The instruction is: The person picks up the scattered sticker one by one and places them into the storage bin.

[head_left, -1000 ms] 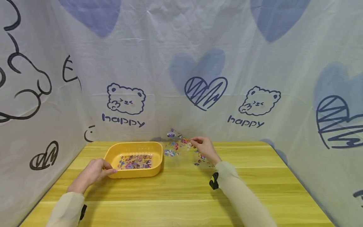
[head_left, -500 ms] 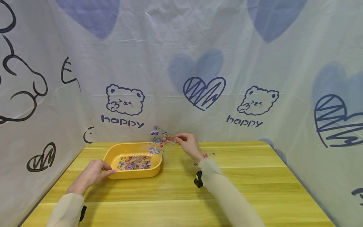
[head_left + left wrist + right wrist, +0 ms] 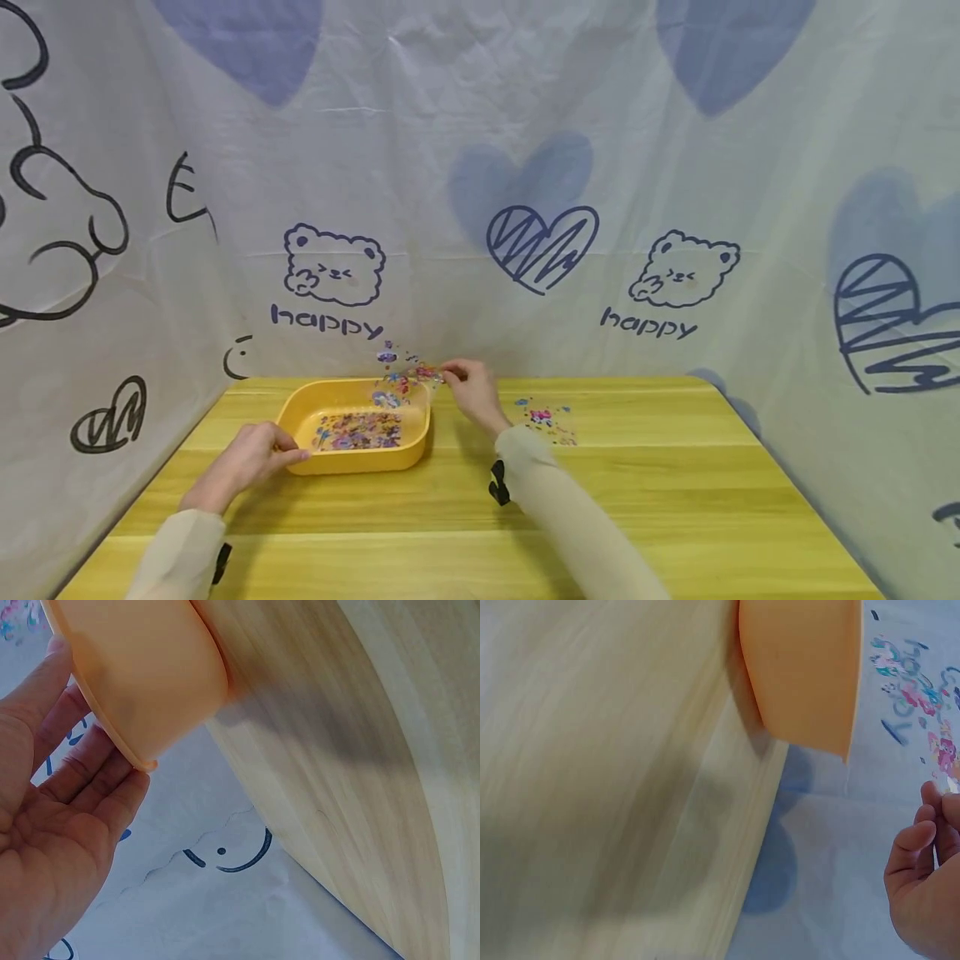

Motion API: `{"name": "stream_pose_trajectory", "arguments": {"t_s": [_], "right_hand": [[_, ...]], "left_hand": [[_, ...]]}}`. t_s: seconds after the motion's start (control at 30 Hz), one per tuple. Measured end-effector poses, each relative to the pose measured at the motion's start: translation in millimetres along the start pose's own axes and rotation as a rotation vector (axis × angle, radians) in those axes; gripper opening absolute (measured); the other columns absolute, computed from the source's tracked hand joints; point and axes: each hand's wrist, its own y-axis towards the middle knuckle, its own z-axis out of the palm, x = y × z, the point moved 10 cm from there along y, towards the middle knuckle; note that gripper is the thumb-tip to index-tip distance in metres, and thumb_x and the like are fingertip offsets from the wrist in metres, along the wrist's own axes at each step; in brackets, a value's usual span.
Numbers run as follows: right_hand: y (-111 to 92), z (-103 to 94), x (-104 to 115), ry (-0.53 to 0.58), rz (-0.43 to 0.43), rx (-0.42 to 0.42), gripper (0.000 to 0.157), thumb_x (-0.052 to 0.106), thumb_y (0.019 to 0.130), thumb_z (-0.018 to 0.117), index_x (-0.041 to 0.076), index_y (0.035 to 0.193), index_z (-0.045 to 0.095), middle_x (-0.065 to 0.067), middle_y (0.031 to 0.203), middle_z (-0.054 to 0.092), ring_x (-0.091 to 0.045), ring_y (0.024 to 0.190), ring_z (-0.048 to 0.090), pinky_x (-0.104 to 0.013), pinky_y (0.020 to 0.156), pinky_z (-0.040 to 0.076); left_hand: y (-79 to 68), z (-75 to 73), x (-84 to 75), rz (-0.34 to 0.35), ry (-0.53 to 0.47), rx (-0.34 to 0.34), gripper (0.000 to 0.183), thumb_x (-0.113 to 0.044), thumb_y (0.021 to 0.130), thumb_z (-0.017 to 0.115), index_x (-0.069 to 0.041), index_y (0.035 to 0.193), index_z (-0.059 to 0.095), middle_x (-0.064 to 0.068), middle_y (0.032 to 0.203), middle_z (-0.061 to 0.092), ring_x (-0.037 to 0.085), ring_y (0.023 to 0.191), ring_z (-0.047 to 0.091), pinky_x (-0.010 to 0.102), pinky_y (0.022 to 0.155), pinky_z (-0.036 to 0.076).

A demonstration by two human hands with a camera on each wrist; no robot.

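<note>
In the head view my left hand (image 3: 258, 458) holds the near left corner of a yellow plastic tray (image 3: 360, 460). The left wrist view shows the thumb over the tray's rim and fingers against its outside. My right hand (image 3: 472, 393) pinches the edge of a clear sticker sheet (image 3: 387, 399) printed with small colourful figures. That sheet hangs above the tray's far right part. More colourful stickers (image 3: 360, 430) lie on the tray's floor. In the right wrist view, thumb and fingertips meet at the edge of the sheet, which is partly out of frame.
Another clear sheet with colourful stickers (image 3: 542, 417) lies on the wood-grain table (image 3: 420, 542), right of the right hand. A pale cloth (image 3: 480, 100) with hearts and bears hangs behind the table and along both sides.
My right hand has moved left, carrying the sticker sheet from beside the tray to above it. The sheet on the table is now more exposed. My left hand stays on the tray.
</note>
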Motion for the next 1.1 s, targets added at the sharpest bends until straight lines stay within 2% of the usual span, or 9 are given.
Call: {"name": "stream_pose_trajectory", "arguments": {"t_s": [0.17, 0.4, 0.63, 0.8, 0.97, 1.1], "right_hand": [[-3.3, 19.4, 8.6, -0.064, -0.011, -0.016, 0.015, 0.016, 0.098, 0.062, 0.013, 0.106, 0.074, -0.002, 0.1, 0.072, -0.013, 0.089, 0.065, -0.026, 0.075, 0.054], [-5.0, 45.1, 20.6, -0.087, 0.01, 0.014, 0.015, 0.016, 0.097, 0.062, 0.013, 0.105, 0.074, -0.001, 0.098, 0.072, -0.011, 0.087, 0.065, -0.026, 0.077, 0.054], [-5.0, 60.9, 25.7, -0.122, 0.053, 0.029, 0.015, 0.018, 0.098, 0.061, 0.015, 0.105, 0.075, 0.001, 0.094, 0.072, -0.009, 0.081, 0.062, -0.026, 0.073, 0.052], [-7.9, 73.8, 28.4, -0.148, 0.048, 0.09, 0.017, 0.016, 0.1, 0.058, 0.013, 0.105, 0.074, 0.0, 0.095, 0.071, -0.009, 0.078, 0.059, -0.025, 0.069, 0.05], [-11.4, 87.2, 34.5, -0.198, -0.01, 0.17, 0.021, 0.014, 0.101, 0.055, 0.01, 0.107, 0.074, -0.004, 0.095, 0.072, -0.007, 0.072, 0.057, -0.022, 0.065, 0.048], [-13.8, 92.6, 37.5, -0.27, -0.039, 0.217, 0.025, 0.01, 0.102, 0.051, 0.011, 0.117, 0.071, -0.003, 0.102, 0.073, -0.008, 0.078, 0.06, -0.023, 0.071, 0.05]], "left_hand": [[-1.2, 0.1, 0.9, 0.001, 0.002, 0.006, 0.023, -0.028, 0.088, 0.073, -0.006, 0.081, 0.077, -0.001, 0.072, 0.064, 0.014, 0.066, 0.046, 0.025, 0.057, 0.037], [-1.8, 0.8, 5.3, -0.019, 0.006, 0.004, 0.023, -0.029, 0.088, 0.073, -0.006, 0.083, 0.077, -0.001, 0.074, 0.064, 0.015, 0.067, 0.046, 0.025, 0.058, 0.036], [1.0, -1.9, 0.6, 0.016, 0.002, 0.002, 0.023, -0.029, 0.089, 0.073, -0.006, 0.083, 0.078, 0.0, 0.075, 0.067, 0.014, 0.066, 0.046, 0.025, 0.057, 0.036], [2.2, -3.1, 0.6, 0.004, -0.001, 0.003, 0.024, -0.029, 0.089, 0.072, -0.007, 0.082, 0.077, 0.0, 0.073, 0.064, 0.015, 0.066, 0.045, 0.025, 0.057, 0.035], [1.3, -1.4, 1.4, -0.016, -0.001, 0.009, 0.023, -0.028, 0.089, 0.072, -0.006, 0.082, 0.077, 0.0, 0.073, 0.063, 0.015, 0.066, 0.045, 0.025, 0.057, 0.035], [0.9, -0.2, 1.8, -0.022, -0.007, 0.012, 0.024, -0.029, 0.089, 0.072, -0.006, 0.083, 0.078, 0.001, 0.074, 0.064, 0.015, 0.066, 0.045, 0.025, 0.057, 0.035]]}}
